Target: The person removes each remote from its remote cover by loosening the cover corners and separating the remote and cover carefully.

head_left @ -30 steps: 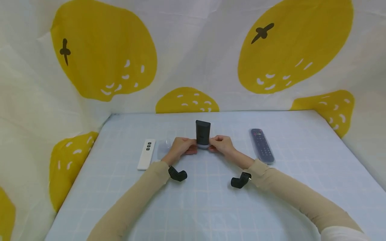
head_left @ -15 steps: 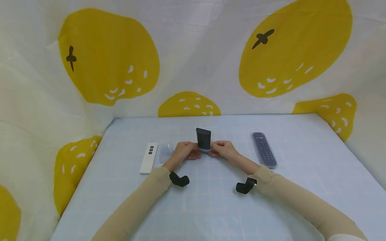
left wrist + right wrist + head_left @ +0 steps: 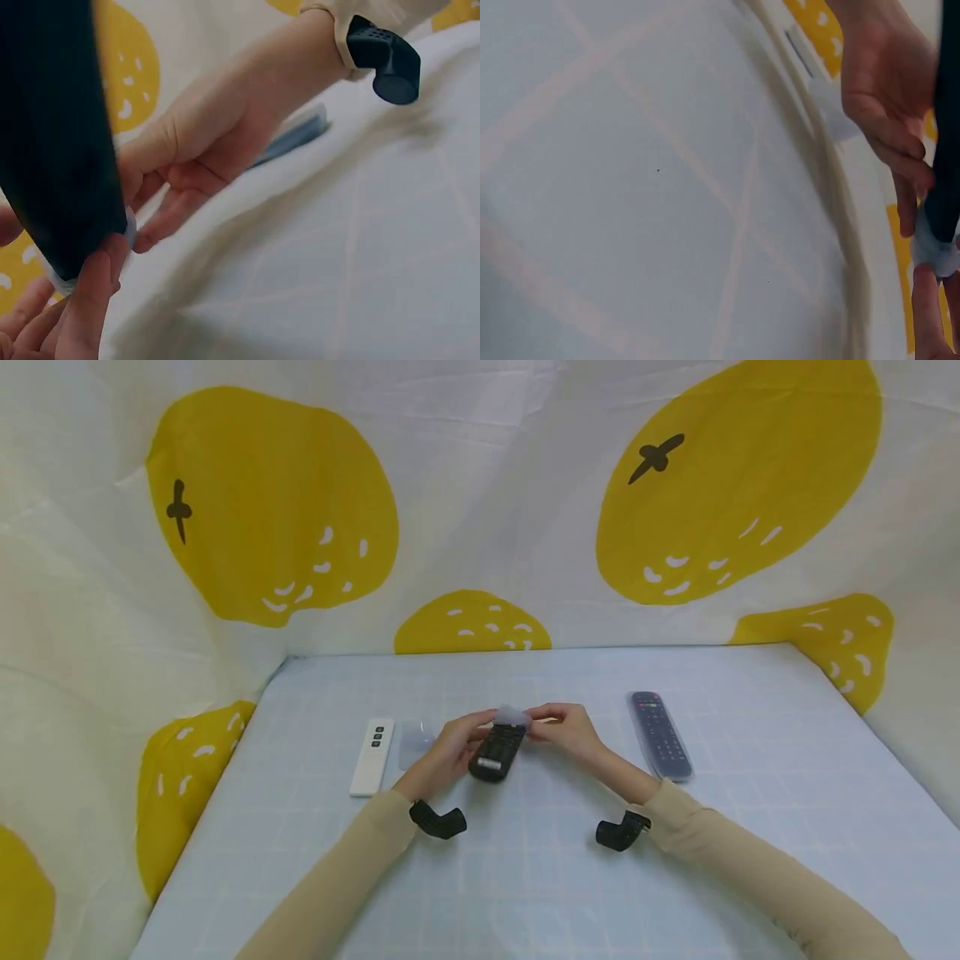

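Observation:
A black remote control [image 3: 498, 750] is held tilted above the table, its button face showing and its near end lower. Round its far end sits a translucent plastic cover [image 3: 512, 717]. My left hand [image 3: 450, 749] pinches the cover's left side and lies along the remote. On the right side, my right hand [image 3: 572, 732] pinches the cover between thumb and fingers. In the left wrist view the dark remote [image 3: 60, 135] fills the left edge, with the cover mostly hidden by fingers. The right wrist view shows the cover [image 3: 934, 244] wrapped round the remote's tip.
A white remote [image 3: 372, 757] with a few dark buttons lies at the left. Beside it is a flat clear plastic sleeve [image 3: 414, 743]. To the right lies a dark remote [image 3: 660, 735] in a clear cover. A fruit-patterned curtain [image 3: 480, 510] stands behind the table [image 3: 517, 877].
The black remote has swung from upright to tilted toward me, so its buttons now show. Its covered end is now raised at the far side, with both hands still on it.

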Tool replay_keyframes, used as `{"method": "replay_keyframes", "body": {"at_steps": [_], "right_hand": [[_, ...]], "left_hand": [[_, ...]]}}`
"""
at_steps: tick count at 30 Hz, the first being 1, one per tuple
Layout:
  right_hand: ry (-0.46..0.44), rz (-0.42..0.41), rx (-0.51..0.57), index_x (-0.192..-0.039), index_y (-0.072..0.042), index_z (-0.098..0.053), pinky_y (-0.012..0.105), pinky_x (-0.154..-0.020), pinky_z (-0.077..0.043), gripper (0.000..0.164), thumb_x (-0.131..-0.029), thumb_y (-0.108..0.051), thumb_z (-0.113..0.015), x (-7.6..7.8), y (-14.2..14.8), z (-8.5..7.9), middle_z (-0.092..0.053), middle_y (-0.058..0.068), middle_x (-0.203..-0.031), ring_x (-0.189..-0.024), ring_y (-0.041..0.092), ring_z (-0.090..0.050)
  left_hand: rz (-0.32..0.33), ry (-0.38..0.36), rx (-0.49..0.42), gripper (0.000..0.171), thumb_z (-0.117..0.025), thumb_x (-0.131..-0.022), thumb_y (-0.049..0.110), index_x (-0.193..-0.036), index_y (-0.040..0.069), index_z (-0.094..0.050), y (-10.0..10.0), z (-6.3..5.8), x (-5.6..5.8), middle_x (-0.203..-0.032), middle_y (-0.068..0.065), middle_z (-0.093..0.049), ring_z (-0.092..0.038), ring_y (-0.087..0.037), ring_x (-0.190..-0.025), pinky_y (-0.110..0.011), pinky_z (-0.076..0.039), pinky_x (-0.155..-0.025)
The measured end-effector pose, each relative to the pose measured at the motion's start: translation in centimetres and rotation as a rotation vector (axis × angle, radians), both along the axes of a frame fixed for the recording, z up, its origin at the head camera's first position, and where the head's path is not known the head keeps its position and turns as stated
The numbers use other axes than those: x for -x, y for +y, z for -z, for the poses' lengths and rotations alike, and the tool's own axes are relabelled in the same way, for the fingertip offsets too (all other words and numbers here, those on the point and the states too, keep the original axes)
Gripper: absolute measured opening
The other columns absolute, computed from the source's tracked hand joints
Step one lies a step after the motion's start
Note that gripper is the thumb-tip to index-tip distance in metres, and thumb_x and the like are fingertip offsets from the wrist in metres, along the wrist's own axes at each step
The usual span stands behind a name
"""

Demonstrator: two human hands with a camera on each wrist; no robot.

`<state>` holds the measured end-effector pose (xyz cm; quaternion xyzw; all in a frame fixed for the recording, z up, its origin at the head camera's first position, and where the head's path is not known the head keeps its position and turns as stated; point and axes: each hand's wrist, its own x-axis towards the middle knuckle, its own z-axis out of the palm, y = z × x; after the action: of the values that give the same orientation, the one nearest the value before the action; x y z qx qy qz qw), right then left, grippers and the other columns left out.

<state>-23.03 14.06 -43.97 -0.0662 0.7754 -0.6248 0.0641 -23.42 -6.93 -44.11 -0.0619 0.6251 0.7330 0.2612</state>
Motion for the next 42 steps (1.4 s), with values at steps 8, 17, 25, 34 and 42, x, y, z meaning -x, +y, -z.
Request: {"method": "replay_keyframes", "body": {"at_steps": [8,17,25,34,42], "right_hand": [[0.158,0.024,-0.116,-0.11,0.001,-0.07,0.016,-0.07,-0.051,0.027,-0.084,-0.005,-0.071,-0.3,0.0,-0.4,-0.07,0.019,-0.112,-0.094,0.023,-0.066],[0.052,0.016,0.077,-0.125,0.007,-0.058,0.021,-0.076,-0.057,0.035,-0.092,0.001,-0.047,-0.1,0.3,-1.4,-0.06,0.026,-0.124,-0.086,0.01,-0.066],[-0.066,0.09,-0.11,-0.134,-0.001,-0.052,0.021,-0.069,-0.056,0.048,-0.095,-0.028,-0.058,1.3,-0.9,-2.7,-0.055,0.011,-0.106,-0.082,0.015,-0.06],[-0.281,-0.015,-0.09,-0.13,0.001,-0.057,0.028,-0.084,-0.051,0.047,-0.096,-0.032,-0.056,3.5,-0.5,-2.5,-0.061,0.013,-0.121,-0.097,0.014,-0.055],[-0.348,-0.009,-0.077,-0.133,0.0,-0.055,0.026,-0.084,-0.048,0.051,-0.093,-0.032,-0.059,3.9,-0.1,-2.7,-0.056,0.015,-0.131,-0.1,0.013,-0.052]], "left_hand": [[-0.112,0.132,0.065,0.053,-0.065,-0.09,0.014,-0.139,0.008,-0.047,1.5,0.4,-0.9,-0.108,-0.01,-0.069,-0.063,-0.008,-0.08,-0.02,-0.052,-0.069],[-0.201,0.128,0.158,0.044,-0.065,-0.091,0.022,-0.131,0.006,-0.058,2.6,0.0,-1.7,-0.107,-0.008,-0.071,-0.061,-0.006,-0.079,-0.018,-0.049,-0.066],[-0.239,0.201,0.227,0.041,-0.066,-0.09,0.022,-0.127,0.006,-0.061,3.5,0.2,-1.9,-0.107,-0.013,-0.072,-0.066,-0.007,-0.081,-0.02,-0.052,-0.067],[-0.218,0.227,0.231,0.041,-0.066,-0.09,0.022,-0.126,0.005,-0.061,3.9,-0.1,-2.3,-0.112,-0.014,-0.071,-0.067,-0.013,-0.096,-0.027,-0.054,-0.082],[-0.115,0.135,0.24,0.037,-0.066,-0.09,0.033,-0.115,0.005,-0.07,3.7,0.2,-2.1,-0.113,-0.006,-0.071,-0.059,-0.006,-0.092,-0.022,-0.049,-0.079]]}}
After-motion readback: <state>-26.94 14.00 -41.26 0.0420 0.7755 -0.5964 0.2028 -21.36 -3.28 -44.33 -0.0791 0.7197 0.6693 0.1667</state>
